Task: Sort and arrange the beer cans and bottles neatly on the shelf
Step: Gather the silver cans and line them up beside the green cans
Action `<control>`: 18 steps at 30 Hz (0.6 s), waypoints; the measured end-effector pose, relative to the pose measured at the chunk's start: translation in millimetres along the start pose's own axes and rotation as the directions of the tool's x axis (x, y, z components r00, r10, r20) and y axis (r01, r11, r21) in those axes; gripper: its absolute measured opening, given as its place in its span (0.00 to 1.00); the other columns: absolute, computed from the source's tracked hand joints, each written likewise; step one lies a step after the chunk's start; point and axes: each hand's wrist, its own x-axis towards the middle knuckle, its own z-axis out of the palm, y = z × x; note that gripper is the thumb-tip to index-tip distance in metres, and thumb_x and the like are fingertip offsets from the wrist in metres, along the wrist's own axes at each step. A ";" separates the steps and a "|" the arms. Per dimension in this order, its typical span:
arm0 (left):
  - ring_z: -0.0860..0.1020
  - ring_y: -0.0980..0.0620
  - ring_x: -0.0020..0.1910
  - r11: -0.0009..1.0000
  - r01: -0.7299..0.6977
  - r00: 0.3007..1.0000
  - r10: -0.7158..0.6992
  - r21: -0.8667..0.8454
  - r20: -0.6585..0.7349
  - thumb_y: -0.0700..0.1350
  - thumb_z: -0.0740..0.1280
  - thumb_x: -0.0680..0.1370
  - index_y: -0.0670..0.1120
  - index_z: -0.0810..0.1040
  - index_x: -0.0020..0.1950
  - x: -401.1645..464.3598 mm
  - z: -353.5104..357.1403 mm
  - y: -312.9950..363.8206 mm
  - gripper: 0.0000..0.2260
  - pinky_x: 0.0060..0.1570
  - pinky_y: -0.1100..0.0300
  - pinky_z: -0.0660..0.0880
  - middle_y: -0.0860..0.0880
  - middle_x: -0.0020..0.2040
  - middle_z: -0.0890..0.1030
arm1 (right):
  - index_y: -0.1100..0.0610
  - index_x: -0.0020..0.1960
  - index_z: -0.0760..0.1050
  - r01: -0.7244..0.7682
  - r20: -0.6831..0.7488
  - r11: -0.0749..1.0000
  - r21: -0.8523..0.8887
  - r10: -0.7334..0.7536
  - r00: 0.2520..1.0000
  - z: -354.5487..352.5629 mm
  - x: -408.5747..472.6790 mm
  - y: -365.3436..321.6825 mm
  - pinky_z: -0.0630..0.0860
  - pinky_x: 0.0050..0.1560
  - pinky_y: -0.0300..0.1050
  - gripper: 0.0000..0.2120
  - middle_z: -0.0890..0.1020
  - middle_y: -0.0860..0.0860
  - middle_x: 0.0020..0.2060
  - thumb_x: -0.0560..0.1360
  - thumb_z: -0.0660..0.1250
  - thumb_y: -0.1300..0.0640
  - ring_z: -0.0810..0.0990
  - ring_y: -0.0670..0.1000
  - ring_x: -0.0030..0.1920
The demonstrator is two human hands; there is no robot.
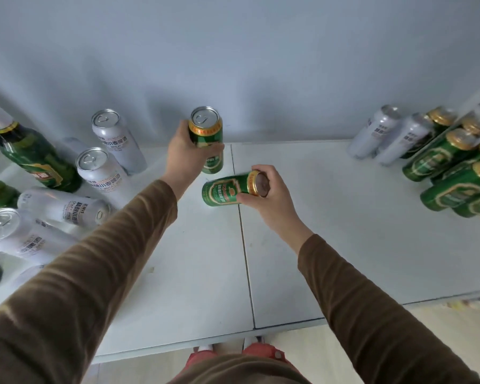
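My left hand grips an upright green beer can near the back of the white shelf. My right hand holds a second green can tilted on its side, its top end against my palm. Several white cans stand and lie at the left beside green bottles. At the right, white cans and green cans stand grouped together.
A pale wall rises directly behind the shelf. A seam runs down the middle of the shelf top. Its front edge is close to my body, with the floor and red slippers below.
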 end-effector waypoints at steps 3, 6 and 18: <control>0.79 0.60 0.47 0.999 -0.039 0.997 0.040 -0.019 0.067 0.47 0.80 0.67 0.49 0.73 0.58 -14.8 29.5 17.7 0.25 0.48 0.60 0.76 0.59 0.49 0.80 | 0.43 0.62 0.72 -0.017 -0.089 0.999 -0.027 0.015 0.996 -49.9 -11.0 -0.5 0.80 0.58 0.50 0.29 0.77 0.44 0.58 0.65 0.80 0.52 0.78 0.46 0.59; 0.80 0.55 0.51 0.997 -0.065 0.987 0.069 -0.033 0.148 0.49 0.80 0.66 0.51 0.73 0.58 -35.6 69.0 34.7 0.25 0.53 0.53 0.79 0.57 0.51 0.81 | 0.42 0.61 0.72 -0.048 -0.190 0.998 -0.041 0.039 0.981 -102.1 -23.0 4.2 0.80 0.58 0.53 0.30 0.78 0.42 0.56 0.63 0.80 0.50 0.79 0.45 0.57; 0.81 0.53 0.53 0.995 -0.058 0.948 0.080 -0.080 0.310 0.46 0.80 0.67 0.49 0.74 0.60 -159.5 276.9 107.6 0.25 0.56 0.49 0.79 0.54 0.53 0.82 | 0.42 0.60 0.70 -0.103 -0.297 0.987 -0.122 0.063 0.953 -338.8 -95.1 59.1 0.79 0.57 0.52 0.31 0.79 0.40 0.52 0.62 0.81 0.49 0.80 0.44 0.54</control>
